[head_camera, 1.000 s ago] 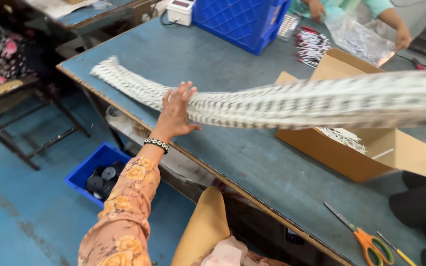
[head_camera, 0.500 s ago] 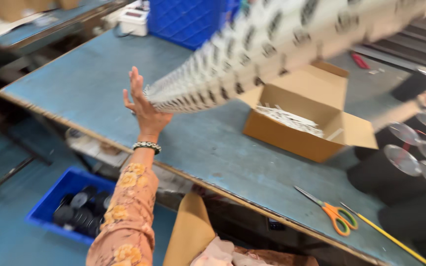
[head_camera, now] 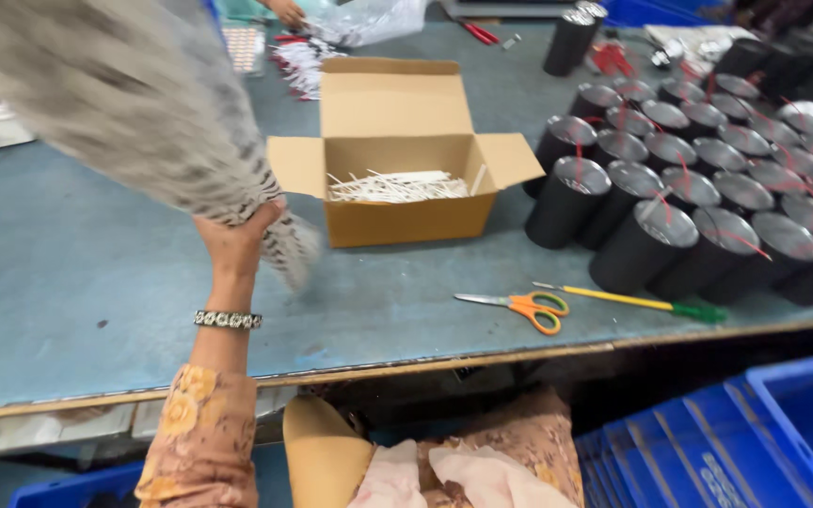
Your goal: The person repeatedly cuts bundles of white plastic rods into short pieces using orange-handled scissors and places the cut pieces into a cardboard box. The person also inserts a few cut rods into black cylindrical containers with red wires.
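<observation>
My left hand [head_camera: 235,243], with a beaded bracelet and a floral sleeve, grips a long grey-and-white patterned strip [head_camera: 134,103] near its lower end. The strip is blurred and rises from my hand toward the upper left, above the blue-grey table [head_camera: 77,282]. Its short tail hangs just right of my fingers, close to an open cardboard box [head_camera: 397,141] that holds thin white sticks [head_camera: 392,186]. My right hand is out of sight.
Several black cylinders with silver tops and red strings [head_camera: 689,160] crowd the table's right side. Orange-handled scissors [head_camera: 519,306] and a yellow-green stick tool [head_camera: 632,301] lie near the front edge. Blue crates [head_camera: 764,433] stand below right. Another person's hand [head_camera: 286,11] works at the far edge.
The strip has swung from across the right side to the upper left. My left hand went from flat and open against it to gripping it. The view has turned right toward the cylinders.
</observation>
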